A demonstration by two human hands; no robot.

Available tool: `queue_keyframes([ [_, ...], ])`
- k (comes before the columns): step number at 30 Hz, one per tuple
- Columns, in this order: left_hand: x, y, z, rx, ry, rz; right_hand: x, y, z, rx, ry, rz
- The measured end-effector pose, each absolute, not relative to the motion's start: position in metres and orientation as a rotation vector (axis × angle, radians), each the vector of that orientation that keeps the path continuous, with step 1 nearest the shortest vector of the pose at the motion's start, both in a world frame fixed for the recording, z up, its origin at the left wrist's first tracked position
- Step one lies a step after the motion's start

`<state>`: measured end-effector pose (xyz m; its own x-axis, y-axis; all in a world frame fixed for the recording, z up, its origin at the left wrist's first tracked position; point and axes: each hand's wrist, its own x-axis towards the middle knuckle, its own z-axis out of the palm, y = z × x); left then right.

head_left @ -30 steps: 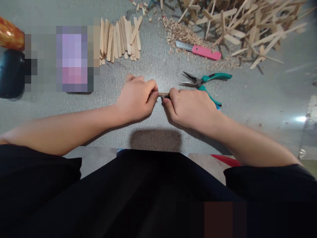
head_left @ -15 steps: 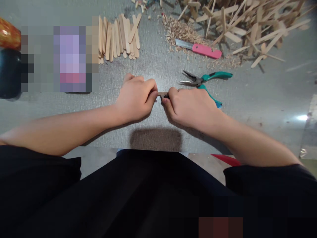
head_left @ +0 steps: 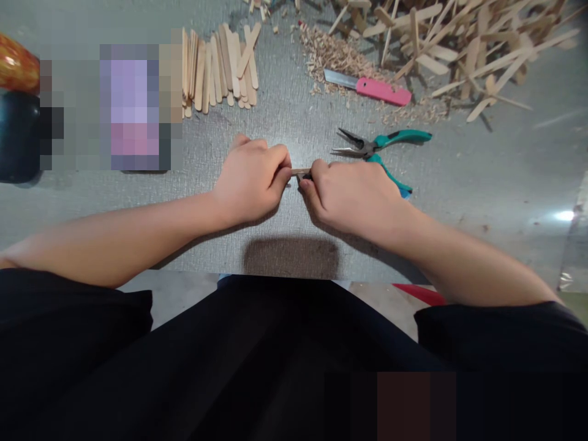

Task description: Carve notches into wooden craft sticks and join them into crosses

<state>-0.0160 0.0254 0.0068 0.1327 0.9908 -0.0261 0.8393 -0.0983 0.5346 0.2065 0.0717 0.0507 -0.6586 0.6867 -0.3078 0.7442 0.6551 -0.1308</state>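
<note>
My left hand [head_left: 252, 179] is closed, pinching one end of a thin wooden craft stick [head_left: 301, 171] between thumb and fingers. The stick spans the short gap to my right hand [head_left: 356, 193], which is closed around its other end. Under the stick, at the right thumb, a small dark pointed piece [head_left: 302, 177] shows; most of it is hidden by the fingers. Just beyond my right hand lie needle-nose pliers [head_left: 367, 149] with teal handles, their jaws apart.
A row of craft sticks [head_left: 214, 70] lies at the back left. Wood shavings [head_left: 342, 52] and a pink-handled knife [head_left: 381, 90] with its blade exposed lie at the back, beside a heap of loose sticks [head_left: 478, 49]. A dark rounded object [head_left: 19, 138] stands far left.
</note>
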Motion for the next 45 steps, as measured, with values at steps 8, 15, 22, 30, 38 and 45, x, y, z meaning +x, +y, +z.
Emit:
queue_keyframes([
  [8, -0.015, 0.026, 0.009, 1.961, 1.754, 0.477, 0.205, 0.072, 0.054, 1.128, 2.628, -0.325],
  [15, -0.017, 0.027, 0.008, 1.942, 1.739, 0.499, 0.205, 0.071, 0.054, 1.140, 2.631, -0.337],
  [22, -0.018, 0.030, 0.005, 1.996, 1.706, 0.464, 0.204, 0.070, 0.054, 1.145, 2.625, -0.320],
  [30, -0.018, 0.031, 0.008, 1.985, 1.657, 0.443, 0.203, 0.068, 0.052, 1.186, 2.625, -0.384],
  [38, -0.019, 0.030, 0.007, 2.004, 1.660, 0.454, 0.201, 0.066, 0.052, 1.204, 2.584, -0.354],
  [45, -0.019, 0.029, 0.008, 2.055, 1.669, 0.407, 0.195, 0.064, 0.058, 1.191, 2.516, -0.334],
])
